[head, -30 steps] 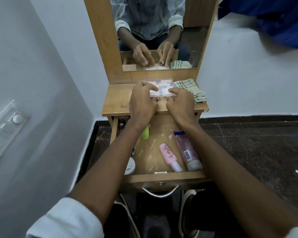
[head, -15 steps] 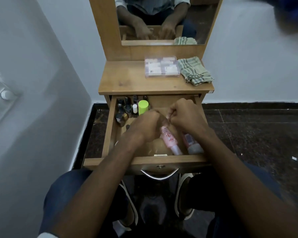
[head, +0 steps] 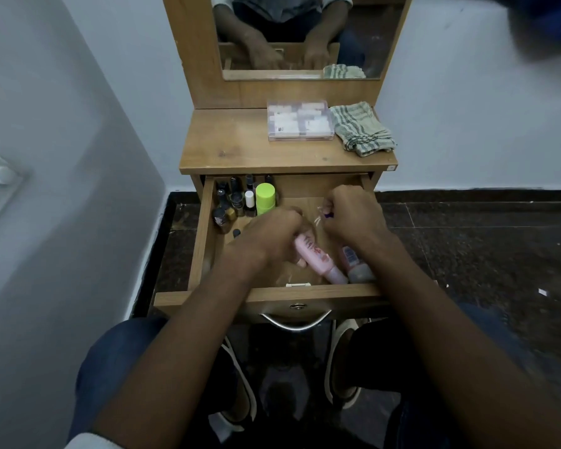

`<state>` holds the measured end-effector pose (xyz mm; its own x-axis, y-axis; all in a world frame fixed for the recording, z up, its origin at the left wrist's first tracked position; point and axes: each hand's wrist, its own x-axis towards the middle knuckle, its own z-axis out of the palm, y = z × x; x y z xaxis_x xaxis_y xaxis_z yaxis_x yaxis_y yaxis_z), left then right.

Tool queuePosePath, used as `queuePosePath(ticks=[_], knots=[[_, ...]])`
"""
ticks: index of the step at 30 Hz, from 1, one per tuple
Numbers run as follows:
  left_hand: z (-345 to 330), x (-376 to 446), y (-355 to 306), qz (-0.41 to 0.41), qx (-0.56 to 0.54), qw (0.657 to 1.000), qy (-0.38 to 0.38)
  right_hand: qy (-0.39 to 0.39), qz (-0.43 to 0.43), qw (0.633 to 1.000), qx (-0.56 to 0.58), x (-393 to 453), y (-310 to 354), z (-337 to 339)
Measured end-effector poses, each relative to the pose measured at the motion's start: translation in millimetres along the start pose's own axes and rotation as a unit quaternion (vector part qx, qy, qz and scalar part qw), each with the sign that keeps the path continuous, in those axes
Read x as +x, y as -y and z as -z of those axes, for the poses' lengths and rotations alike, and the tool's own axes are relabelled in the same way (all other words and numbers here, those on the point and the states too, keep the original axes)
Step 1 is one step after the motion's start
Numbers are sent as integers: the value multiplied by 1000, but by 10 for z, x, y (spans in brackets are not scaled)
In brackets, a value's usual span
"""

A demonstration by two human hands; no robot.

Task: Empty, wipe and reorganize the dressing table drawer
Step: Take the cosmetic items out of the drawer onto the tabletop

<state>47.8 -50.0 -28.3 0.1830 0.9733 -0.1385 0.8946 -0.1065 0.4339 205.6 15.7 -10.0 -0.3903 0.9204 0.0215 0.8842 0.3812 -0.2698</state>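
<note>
Head view: drawer (head: 204, 241) open, partly emptied. Left hand (head: 269, 234) curled onto pink tube (head: 314, 257); tube's long axis runs far-left to near-right. Right hand (head: 353, 215) pinches small purple-tipped item, identity unclear. Second tube (head: 353, 264) lies under right wrist.

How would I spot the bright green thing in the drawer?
Look below the mirror into the open drawer, at its back left corner. Among the small dark bottles stands the lime-green capped container, the tallest and the only bright one.
</note>
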Motion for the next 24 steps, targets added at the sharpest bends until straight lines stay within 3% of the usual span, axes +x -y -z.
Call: queuePosePath(ticks=[3, 10, 15, 22, 24], knots=[[39, -24, 92, -25, -114, 993, 9, -14, -15, 999, -30, -43, -30, -19], [119, -68, 16, -16, -231, 973, 15, 3, -35, 999, -6, -88, -43, -6], [267, -119, 74, 8, -300, 953, -45, 48, -47, 998, -9, -64, -49, -50], [285, -99, 115, 6, -202, 958, -202, 92, -46, 987, -123, -87, 61, -149], [276, -95, 87, 1, -169, 956, -238, 84, -56, 989, -107, -72, 87, -150]])
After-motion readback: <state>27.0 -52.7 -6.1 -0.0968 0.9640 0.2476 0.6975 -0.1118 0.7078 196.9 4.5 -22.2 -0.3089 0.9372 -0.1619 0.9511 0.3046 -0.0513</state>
